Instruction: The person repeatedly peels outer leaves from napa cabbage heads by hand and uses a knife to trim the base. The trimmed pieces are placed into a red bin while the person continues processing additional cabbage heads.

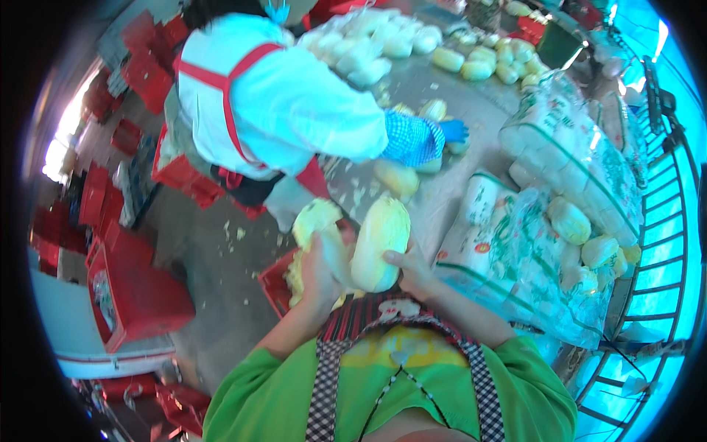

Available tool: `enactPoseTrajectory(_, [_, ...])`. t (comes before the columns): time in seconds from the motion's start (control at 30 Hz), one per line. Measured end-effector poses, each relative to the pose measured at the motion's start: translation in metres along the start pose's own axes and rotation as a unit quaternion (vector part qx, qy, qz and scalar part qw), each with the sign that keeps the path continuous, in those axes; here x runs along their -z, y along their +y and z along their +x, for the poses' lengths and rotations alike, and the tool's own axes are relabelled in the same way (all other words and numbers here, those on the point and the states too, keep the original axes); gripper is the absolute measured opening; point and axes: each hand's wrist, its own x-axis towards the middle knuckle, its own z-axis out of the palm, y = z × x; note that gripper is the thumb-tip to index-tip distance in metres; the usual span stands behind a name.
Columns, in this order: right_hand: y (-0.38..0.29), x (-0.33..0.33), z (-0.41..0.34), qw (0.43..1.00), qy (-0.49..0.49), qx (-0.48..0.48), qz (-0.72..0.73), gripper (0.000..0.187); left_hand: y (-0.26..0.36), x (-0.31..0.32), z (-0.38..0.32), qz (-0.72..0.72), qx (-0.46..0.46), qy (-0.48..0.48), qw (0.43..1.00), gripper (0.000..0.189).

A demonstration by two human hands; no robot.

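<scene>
A napa cabbage (pixel 381 243) stands nearly upright in front of my apron, its pale base towards me. My right hand (pixel 414 269) grips it from the right, the thumb lying across its lower side. My left hand (pixel 323 272) is blurred and holds a loose cabbage leaf (pixel 316 220) just left of the head. Beneath my left hand, a red crate (pixel 274 280) contains yellowish leaves, partly hidden by my forearm. Another cabbage (pixel 397 178) lies on the metal table (pixel 431 193) beyond the one I hold.
A co-worker (pixel 276 105) in white reaches over the table with a blue-gloved hand (pixel 454 131). Bagged cabbages (pixel 370 44) and bare cabbages (pixel 497 58) cover the far end. Printed plastic packs (pixel 569 149) line the right. Red crates (pixel 141 287) and leaf scraps (pixel 240 233) are on the left floor.
</scene>
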Motion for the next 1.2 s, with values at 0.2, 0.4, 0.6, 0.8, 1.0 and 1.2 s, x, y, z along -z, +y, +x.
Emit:
enactPoseTrajectory(0.2, [0.007, 0.034, 0.013, 0.972, 0.129, 0.031, 0.195, 0.078, -0.008, 0.016, 0.008, -0.130, 0.079, 0.082, 0.985, 0.035])
enactPoseTrajectory(0.4, [-0.023, 0.048, 0.013, 0.974, 0.114, 0.117, 0.158, 0.089, 0.011, 0.083, 0.034, 0.081, 0.055, 0.084, 0.992, 0.040])
enactPoseTrajectory(0.6, [-0.030, 0.026, 0.002, 0.984, -0.129, -0.003, 0.120, 0.100, 0.009, 0.075, 0.038, 0.377, -0.098, -0.189, 0.901, 0.090])
enactPoseTrajectory(0.8, [-0.023, -0.022, -0.002, 0.942, -0.184, 0.051, -0.275, 0.117, -0.013, 0.024, 0.019, 0.172, 0.082, -0.383, 0.904, 0.096])
enactPoseTrajectory(1.0, [-0.042, -0.033, -0.003, 0.924, -0.140, 0.110, -0.339, 0.100, -0.006, 0.020, -0.014, 0.021, 0.189, -0.277, 0.942, 0.079])
enactPoseTrajectory(1.2, [-0.027, -0.035, -0.006, 0.940, -0.106, 0.186, -0.266, 0.052, 0.005, 0.023, -0.008, 0.038, 0.160, -0.276, 0.947, 0.092])
